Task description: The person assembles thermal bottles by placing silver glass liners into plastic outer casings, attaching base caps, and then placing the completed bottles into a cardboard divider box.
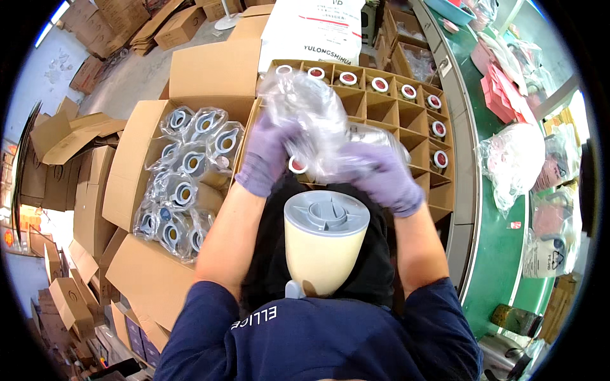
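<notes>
I see both gloved hands, left hand [267, 155] and right hand [380, 176], fingers closed on a clear plastic bag [304, 114], held above the divided box [406, 117], seemingly for slotting into a cell.

Just one head-mounted fisheye view, looking straight down, close over the divided carton [406, 120] and green table [502, 247].

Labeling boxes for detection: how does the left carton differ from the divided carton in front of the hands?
The left carton has no dividers; the divided carton has a cardboard grid. Items in the left carton lie heaped in clear bags; the divided carton's capped items sit one per cell, many cells empty. Both are open brown cardboard.
</notes>
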Tool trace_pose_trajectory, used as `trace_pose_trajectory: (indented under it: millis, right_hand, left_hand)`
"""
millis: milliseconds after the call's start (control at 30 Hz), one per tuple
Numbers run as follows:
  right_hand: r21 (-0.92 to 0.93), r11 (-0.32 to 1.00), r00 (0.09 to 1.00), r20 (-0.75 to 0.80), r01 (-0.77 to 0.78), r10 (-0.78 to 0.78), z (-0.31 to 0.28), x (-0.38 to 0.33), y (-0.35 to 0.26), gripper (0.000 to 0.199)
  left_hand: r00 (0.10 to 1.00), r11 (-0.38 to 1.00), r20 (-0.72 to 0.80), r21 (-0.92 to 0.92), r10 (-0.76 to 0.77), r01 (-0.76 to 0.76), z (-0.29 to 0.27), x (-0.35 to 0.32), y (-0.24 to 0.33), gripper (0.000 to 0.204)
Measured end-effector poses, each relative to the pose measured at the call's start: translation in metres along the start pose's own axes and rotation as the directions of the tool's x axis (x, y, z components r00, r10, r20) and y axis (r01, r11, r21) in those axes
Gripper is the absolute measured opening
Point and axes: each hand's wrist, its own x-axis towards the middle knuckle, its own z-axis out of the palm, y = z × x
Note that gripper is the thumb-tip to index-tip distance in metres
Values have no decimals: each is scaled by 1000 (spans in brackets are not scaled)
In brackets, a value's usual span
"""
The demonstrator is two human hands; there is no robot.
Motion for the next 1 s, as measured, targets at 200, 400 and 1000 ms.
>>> trace_pose_trajectory:
  millis: [200, 400, 1000]
  right_hand:
    - [163, 947, 869, -377, -278, 320, -29, -140, 79, 32]
    - [502, 777, 771, -293, -379, 565, 15, -136, 25, 21]
    - [-216, 953, 936, -324, -214, 136, 48, -165, -13, 18]
  left_hand:
    - [998, 985, -60, -173, -3, -8, -69, -70, -31, 47]
    - [995, 897, 8, 433, -100, 86, -21, -112, -4, 108]
    - [875, 401, 126, 852, 467, -337, -2, -196, -10, 36]
